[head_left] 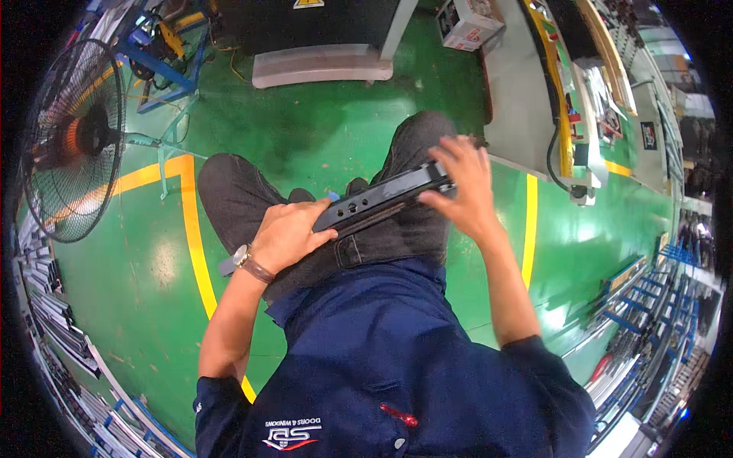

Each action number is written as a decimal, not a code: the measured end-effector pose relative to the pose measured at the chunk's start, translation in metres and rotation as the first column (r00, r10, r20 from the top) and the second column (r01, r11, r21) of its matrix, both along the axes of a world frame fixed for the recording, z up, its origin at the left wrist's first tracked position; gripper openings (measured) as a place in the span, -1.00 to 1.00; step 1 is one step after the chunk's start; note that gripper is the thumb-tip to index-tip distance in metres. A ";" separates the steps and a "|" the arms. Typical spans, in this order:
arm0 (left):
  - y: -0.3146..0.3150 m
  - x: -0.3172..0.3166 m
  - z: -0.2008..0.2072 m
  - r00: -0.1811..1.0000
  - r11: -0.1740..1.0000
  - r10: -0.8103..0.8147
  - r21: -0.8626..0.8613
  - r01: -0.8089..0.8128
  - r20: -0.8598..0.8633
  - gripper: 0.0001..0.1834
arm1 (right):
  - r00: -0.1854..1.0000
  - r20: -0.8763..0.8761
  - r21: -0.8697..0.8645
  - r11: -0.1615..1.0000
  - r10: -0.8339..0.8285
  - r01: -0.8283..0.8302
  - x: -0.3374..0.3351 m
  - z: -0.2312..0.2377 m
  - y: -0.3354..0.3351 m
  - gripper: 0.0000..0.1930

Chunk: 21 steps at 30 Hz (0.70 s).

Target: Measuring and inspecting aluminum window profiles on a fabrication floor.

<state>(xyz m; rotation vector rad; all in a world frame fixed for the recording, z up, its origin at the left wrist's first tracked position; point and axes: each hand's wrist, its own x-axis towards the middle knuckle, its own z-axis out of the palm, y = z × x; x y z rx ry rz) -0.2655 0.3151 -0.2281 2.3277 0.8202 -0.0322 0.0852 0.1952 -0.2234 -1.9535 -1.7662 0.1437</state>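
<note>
A long dark metal profile (389, 192) with several round holes in its face lies slanted across my lap, its right end higher in the picture. My left hand (286, 233) is closed around its left part, thumb on the near side. A small blue piece (334, 197) shows by the fingertips of that hand. Beyond my left wrist a grey end (227, 266) sticks out; whether it belongs to the profile is hidden. At the right end of the profile, my right hand (464, 183) has its fingers spread, slightly blurred, with the thumb close to the end.
To the left stands a black fan (76, 141). A dark machine with a pale base (324, 67) is ahead. On the right are a grey bench (523, 99), a cardboard box (469, 24) and racks of profiles (649, 305). Yellow lines (196, 244) mark the green floor.
</note>
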 end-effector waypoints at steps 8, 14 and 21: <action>-0.033 -0.018 0.004 0.988 0.987 0.155 0.050 -0.155 0.015 -0.35 | 0.894 0.005 -0.270 0.861 0.449 -0.431 0.000 -0.007 0.036 -0.43; -0.050 -0.072 0.013 0.955 0.918 0.296 0.268 -0.293 0.032 -0.35 | 0.896 0.004 -0.253 0.867 0.445 -0.430 0.002 -0.002 0.032 -0.41; -0.051 -0.085 0.006 0.944 0.916 0.331 0.242 -0.320 -0.005 -0.38 | 0.884 -0.014 -0.282 0.846 0.468 -0.453 0.005 -0.001 0.036 -0.39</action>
